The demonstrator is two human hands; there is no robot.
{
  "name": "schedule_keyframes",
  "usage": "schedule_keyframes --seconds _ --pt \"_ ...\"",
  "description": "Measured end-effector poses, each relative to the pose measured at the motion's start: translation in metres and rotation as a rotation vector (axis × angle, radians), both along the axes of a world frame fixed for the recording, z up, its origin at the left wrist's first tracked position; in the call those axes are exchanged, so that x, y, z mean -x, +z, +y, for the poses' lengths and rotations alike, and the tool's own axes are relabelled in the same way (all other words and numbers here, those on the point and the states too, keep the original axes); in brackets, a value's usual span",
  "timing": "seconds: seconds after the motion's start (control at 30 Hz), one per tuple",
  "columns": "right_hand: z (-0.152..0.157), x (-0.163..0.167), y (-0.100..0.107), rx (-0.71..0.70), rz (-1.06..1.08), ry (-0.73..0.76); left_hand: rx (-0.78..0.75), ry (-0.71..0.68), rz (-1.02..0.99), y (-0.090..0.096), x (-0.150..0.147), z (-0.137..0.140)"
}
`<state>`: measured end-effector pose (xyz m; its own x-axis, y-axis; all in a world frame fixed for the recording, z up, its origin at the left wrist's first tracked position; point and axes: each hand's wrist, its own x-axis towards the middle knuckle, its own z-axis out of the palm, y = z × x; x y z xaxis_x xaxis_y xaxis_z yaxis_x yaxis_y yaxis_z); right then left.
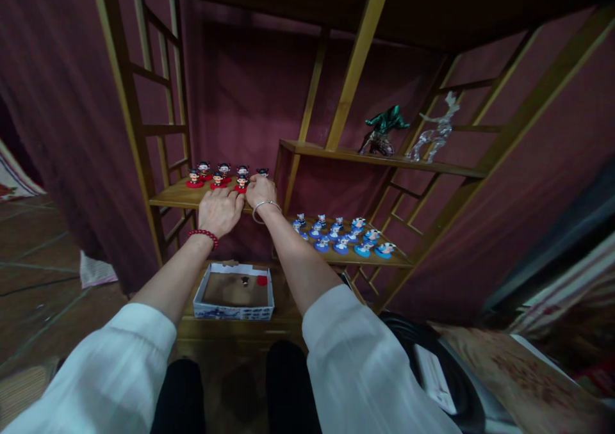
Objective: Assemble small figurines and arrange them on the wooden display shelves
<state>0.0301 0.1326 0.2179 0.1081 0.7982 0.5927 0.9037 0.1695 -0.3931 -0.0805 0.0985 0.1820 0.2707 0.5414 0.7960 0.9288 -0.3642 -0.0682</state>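
Note:
Small figurines point(218, 178) with black hair and red round bases stand in two rows on the left wooden shelf point(177, 195). My left hand point(221, 213), with a red bead bracelet, lies with outstretched fingers at the shelf's front edge, close to the front-row figurines. Beside it, my right hand point(261, 192), wearing a silver bangle, is closed at the right end of the rows. Whatever its fingers hold is hidden. Just behind that hand, the black-haired head of another figurine point(262, 172) shows.
Below the shelf lies an open shallow box point(234, 312) with a small dark piece and a red disc inside. Several blue-based figurines point(341, 245) fill the lower right shelf. Above them stand a green sculpture point(385, 123) and a clear deer point(435, 133). Wooden posts point(360, 59) frame the shelves.

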Motion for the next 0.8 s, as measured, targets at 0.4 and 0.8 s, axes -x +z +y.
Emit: schedule_keyframes --seconds 0.4,0.8 --pt "-0.039 0.007 -0.03 -0.305 -0.133 0.262 -0.109 -0.164 -0.185 -0.044 0.0 -0.026" --pt "-0.077 0.008 -0.131 -0.392 -0.205 0.492 0.122 -0.245 -0.285 -0.152 -0.006 -0.041"
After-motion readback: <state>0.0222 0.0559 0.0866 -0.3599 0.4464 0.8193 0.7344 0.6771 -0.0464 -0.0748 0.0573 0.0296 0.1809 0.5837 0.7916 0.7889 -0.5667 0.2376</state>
